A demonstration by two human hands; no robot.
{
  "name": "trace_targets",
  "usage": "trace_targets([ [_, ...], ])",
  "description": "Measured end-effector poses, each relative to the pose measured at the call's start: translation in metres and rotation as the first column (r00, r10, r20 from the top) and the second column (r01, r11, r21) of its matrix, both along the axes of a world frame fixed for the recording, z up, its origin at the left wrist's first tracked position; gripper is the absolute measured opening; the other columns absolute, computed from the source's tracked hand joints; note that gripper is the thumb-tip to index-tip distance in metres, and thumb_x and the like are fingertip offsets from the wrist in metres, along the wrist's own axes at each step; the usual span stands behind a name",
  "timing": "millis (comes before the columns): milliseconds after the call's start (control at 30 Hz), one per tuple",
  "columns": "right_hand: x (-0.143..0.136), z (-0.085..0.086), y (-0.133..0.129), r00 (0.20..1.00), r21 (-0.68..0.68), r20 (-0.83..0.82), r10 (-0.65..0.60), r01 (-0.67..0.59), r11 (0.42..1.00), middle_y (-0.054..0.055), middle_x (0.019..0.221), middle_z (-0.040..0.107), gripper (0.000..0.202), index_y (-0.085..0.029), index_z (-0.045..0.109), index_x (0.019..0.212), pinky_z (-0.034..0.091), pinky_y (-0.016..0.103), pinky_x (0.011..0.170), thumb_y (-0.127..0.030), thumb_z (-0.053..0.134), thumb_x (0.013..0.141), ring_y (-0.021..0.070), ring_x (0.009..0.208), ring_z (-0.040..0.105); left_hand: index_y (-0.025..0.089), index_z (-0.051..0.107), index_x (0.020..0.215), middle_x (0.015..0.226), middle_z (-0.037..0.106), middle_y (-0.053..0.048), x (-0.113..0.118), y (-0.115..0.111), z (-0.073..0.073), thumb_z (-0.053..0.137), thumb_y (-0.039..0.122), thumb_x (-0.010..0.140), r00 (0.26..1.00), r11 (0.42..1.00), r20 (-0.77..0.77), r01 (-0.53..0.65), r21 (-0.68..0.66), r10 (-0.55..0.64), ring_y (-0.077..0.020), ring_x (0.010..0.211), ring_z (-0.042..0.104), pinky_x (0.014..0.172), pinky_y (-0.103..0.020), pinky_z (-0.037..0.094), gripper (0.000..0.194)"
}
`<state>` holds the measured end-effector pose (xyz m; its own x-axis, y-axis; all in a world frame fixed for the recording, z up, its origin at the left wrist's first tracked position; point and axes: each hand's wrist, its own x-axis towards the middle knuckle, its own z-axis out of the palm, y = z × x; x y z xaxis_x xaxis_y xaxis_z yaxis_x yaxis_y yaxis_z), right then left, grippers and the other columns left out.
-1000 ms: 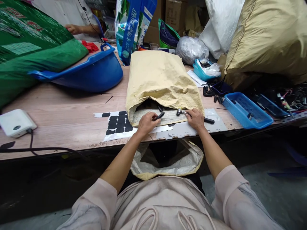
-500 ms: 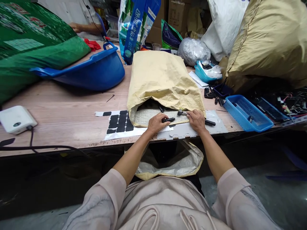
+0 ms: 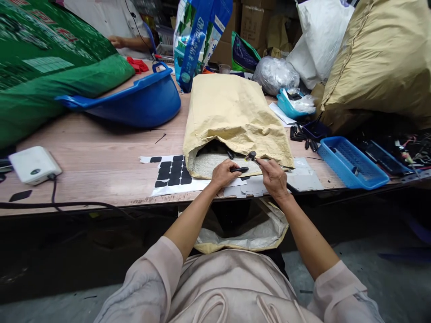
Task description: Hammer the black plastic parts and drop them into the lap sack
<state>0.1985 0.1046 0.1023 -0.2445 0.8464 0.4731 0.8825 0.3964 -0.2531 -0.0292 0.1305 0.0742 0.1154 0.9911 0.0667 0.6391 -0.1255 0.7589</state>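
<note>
My left hand [image 3: 222,174] is closed around a slim black cylinder [image 3: 239,169] that looks like a pen body, its end pointing right. In my right hand [image 3: 274,177] is a small hammer [image 3: 250,155] with a metal head, raised just above and right of the cylinder. The hammer's dark handle comes out below the palm. Both hands are at the open mouth of a cream woven sack [image 3: 232,103] lying on the table. More black cylinders [image 3: 230,154] show in that mouth; the sack's inside is mostly hidden.
A sheet of black stickers [image 3: 173,170] lies left of my hands. A blue basin [image 3: 134,104] and white device [image 3: 34,165] stand farther left; a blue basket [image 3: 353,163] sits right. Below the table edge, another sack [image 3: 235,244] gapes open at my lap. A co-worker's arm [image 3: 131,42] shows behind.
My right hand has tilted the hammer up, raising its head slightly and turning the handle. My left hand still holds the black cylinder in nearly the same place. The view has shifted a little.
</note>
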Motion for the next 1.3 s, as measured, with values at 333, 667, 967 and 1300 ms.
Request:
trace_targets([
  [333,-0.008,-0.008,-0.008,0.998,-0.022,0.060,0.008,-0.007,1.000,0.006,0.097,0.071,0.043,-0.034,0.074,0.139,0.050,0.027,0.082,-0.025,0.044,0.110,0.0202,0.094,0.066,0.026,0.081,0.093,0.098,0.073,0.000,0.000,-0.001,0.001,0.080,0.026,0.081,1.000,1.000,0.017,0.004,0.017,-0.005,-0.0204,0.095,0.068,0.084,-0.032,0.051,0.013],
  [667,0.009,-0.009,0.006,0.999,-0.011,0.023,-0.022,0.023,1.000,0.007,0.103,0.072,0.042,-0.030,0.073,0.138,0.050,0.028,0.087,-0.030,0.043,0.110,0.0212,0.101,0.066,0.025,0.081,0.095,0.100,0.074,-0.001,0.001,-0.001,-0.001,0.079,0.025,0.081,1.000,0.999,-0.005,0.000,0.032,0.000,-0.0219,0.095,0.068,0.085,-0.033,0.052,0.015],
  [967,0.049,-0.025,0.052,0.990,-0.036,0.127,-0.058,0.063,0.997,0.008,0.099,0.069,0.031,-0.028,0.080,0.123,0.044,0.036,0.087,-0.028,0.056,0.102,0.0251,0.096,0.058,0.026,0.082,0.098,0.100,0.072,-0.002,-0.001,-0.004,0.002,0.073,0.032,0.086,1.000,0.999,-0.017,0.012,0.042,-0.012,-0.0221,0.094,0.067,0.080,-0.032,0.050,0.016],
  [1300,0.048,-0.036,0.056,0.995,-0.112,0.064,-0.077,0.084,0.990,0.010,0.105,0.068,0.032,-0.026,0.080,0.122,0.042,0.042,0.096,-0.032,0.057,0.100,0.0286,0.102,0.055,0.023,0.080,0.099,0.105,0.073,-0.004,-0.003,-0.003,0.002,0.064,0.035,0.095,0.998,0.997,-0.063,0.034,0.062,-0.030,-0.0216,0.100,0.066,0.087,-0.032,0.049,0.020],
])
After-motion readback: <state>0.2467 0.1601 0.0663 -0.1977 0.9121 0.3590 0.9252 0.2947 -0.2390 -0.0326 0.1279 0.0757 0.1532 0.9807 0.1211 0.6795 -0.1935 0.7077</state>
